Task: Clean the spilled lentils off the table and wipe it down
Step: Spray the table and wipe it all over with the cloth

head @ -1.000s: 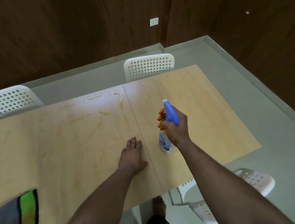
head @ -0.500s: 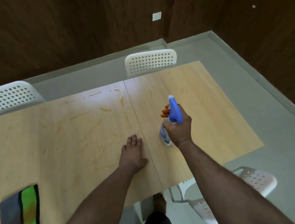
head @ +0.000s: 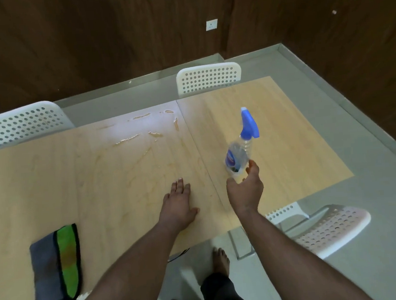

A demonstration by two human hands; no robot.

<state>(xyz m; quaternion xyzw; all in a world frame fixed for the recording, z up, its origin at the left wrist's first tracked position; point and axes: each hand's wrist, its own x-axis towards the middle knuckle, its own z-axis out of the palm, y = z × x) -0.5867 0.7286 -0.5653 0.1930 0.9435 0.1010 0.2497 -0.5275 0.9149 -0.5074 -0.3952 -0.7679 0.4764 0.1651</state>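
Tabletop (head: 123,179): right fingers (head: 252,166) loose beside bottle (head: 239,157)

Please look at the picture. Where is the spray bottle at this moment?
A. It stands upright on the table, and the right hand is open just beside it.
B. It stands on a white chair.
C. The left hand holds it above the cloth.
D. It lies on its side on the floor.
A: the spray bottle stands upright on the table, and the right hand is open next to its base, its fingers not curled round it.
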